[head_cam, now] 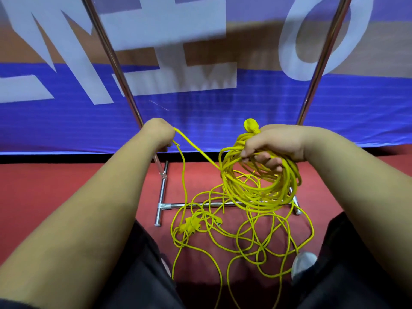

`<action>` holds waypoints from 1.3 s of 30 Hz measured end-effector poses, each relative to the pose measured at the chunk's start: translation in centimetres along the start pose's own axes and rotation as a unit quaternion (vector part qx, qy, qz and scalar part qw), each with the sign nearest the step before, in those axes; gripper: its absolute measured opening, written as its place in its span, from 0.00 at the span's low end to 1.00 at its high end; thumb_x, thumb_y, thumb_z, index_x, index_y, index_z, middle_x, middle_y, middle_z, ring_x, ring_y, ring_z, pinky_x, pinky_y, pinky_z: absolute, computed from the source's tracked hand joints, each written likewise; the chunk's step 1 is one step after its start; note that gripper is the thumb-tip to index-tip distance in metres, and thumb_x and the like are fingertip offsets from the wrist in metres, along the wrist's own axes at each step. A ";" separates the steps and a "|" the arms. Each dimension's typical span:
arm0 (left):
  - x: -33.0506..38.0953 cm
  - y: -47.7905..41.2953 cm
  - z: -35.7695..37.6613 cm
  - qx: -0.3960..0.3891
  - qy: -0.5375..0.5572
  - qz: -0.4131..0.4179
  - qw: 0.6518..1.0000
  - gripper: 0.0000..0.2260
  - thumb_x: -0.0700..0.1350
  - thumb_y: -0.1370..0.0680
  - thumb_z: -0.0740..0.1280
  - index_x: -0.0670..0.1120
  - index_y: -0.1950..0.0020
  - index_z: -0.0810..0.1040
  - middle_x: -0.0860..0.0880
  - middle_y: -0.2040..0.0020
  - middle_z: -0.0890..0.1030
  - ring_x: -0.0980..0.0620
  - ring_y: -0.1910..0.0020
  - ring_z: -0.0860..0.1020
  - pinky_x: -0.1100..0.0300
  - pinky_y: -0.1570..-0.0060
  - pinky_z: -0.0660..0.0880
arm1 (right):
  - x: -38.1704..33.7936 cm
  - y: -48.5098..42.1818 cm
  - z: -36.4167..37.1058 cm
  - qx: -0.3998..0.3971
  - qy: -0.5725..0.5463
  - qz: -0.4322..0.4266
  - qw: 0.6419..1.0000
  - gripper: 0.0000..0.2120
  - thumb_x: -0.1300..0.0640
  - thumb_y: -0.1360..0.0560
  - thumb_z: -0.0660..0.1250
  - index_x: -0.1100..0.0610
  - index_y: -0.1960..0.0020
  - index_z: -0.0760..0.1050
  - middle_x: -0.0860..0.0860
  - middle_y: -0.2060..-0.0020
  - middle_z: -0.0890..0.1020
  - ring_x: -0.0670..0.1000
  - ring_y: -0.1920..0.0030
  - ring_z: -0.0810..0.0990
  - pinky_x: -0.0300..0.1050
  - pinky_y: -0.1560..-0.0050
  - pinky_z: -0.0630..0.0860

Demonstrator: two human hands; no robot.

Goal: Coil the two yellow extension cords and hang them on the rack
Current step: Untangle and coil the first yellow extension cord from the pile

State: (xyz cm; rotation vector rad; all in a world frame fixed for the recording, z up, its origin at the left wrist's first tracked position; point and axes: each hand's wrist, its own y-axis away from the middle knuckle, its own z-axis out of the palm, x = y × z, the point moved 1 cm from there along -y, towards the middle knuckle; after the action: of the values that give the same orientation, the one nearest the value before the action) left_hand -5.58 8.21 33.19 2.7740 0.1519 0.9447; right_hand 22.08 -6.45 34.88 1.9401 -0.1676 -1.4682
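On the red carpet near my feet, the loose cord lies in thin, round yellow loops, all tangled, with plug ends at the left of the heap. My right hand grips a coil of many yellow turns, fingers curled through it, and a rounded yellow plug stands above the thumb. My left hand is fisted round a strand that runs taut to the coil. The rack is shiny chrome tube. Its floor bar passes under the tangle and two uprights rise beyond. Behind hangs a ribbed blue banner with big white letters, of which only an O reads clearly. A grey shoe shows near right.
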 end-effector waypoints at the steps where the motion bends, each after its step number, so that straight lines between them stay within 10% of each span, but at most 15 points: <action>1: -0.2 0.1 0.2 -0.028 0.050 -0.028 0.998 0.05 0.41 0.21 0.64 0.43 0.52 0.79 0.39 0.50 0.85 0.39 0.51 0.86 0.43 0.49 0.84 | 0.0 0.1 0.2 -0.014 0.008 0.005 1.000 0.09 0.56 0.20 0.67 0.61 0.54 0.81 0.51 0.73 0.64 0.48 0.80 0.63 0.39 0.76 0.66; 6: -0.4 0.1 1.1 -0.037 0.332 -0.069 0.940 0.04 0.35 0.19 0.61 0.36 0.46 0.73 0.38 0.54 0.79 0.46 0.65 0.82 0.56 0.65 0.83 | 0.1 0.6 0.4 -0.052 0.030 -0.002 0.998 0.09 0.56 0.20 0.67 0.61 0.54 0.81 0.52 0.74 0.65 0.48 0.81 0.63 0.38 0.77 0.66; 10: -0.4 0.6 2.1 -0.116 0.192 -0.083 0.971 0.09 0.44 0.16 0.64 0.44 0.54 0.74 0.48 0.66 0.69 0.54 0.78 0.61 0.65 0.79 0.59 | -0.3 0.6 0.9 -0.033 0.006 -0.043 0.999 0.12 0.58 0.20 0.68 0.58 0.62 0.80 0.53 0.75 0.66 0.49 0.81 0.64 0.40 0.76 0.67; 16: 0.5 2.0 3.7 -0.219 -0.120 0.046 0.967 0.15 0.53 0.15 0.61 0.49 0.49 0.85 0.43 0.61 0.72 0.44 0.66 0.69 0.54 0.62 0.69 | 0.1 -1.4 0.4 0.129 -0.036 -0.061 0.989 0.07 0.55 0.22 0.72 0.58 0.53 0.81 0.53 0.71 0.71 0.52 0.76 0.69 0.45 0.71 0.73; 25: 2.5 2.6 4.5 -0.251 -0.008 0.242 0.937 0.04 0.43 0.21 0.74 0.50 0.47 0.85 0.58 0.61 0.83 0.66 0.67 0.76 0.66 0.61 0.71 | 1.6 -3.7 0.0 0.186 -0.036 -0.013 0.982 0.16 0.47 0.30 0.76 0.57 0.50 0.80 0.61 0.61 0.74 0.57 0.72 0.74 0.53 0.63 0.77; 32: 4.5 3.9 4.1 -0.287 0.204 0.286 0.891 0.05 0.39 0.19 0.69 0.48 0.48 0.82 0.45 0.56 0.78 0.58 0.68 0.69 0.64 0.67 0.65 | 2.1 -4.7 0.7 0.138 -0.127 0.001 0.982 0.11 0.54 0.22 0.71 0.55 0.62 0.74 0.54 0.68 0.73 0.53 0.71 0.73 0.47 0.66 0.77; 39: 5.0 3.7 4.8 -0.229 0.199 0.320 0.898 0.05 0.37 0.22 0.73 0.43 0.47 0.84 0.52 0.55 0.86 0.61 0.57 0.81 0.71 0.56 0.74 | 1.8 -4.9 0.7 0.131 -0.270 -0.088 0.950 0.04 0.60 0.22 0.68 0.56 0.49 0.82 0.54 0.55 0.84 0.50 0.67 0.77 0.47 0.63 0.78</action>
State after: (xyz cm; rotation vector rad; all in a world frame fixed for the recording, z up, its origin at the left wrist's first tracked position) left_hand 1.39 4.61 33.29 2.1669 -0.8615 1.4557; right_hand 20.63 -3.92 30.45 1.7347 -0.4624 -2.1703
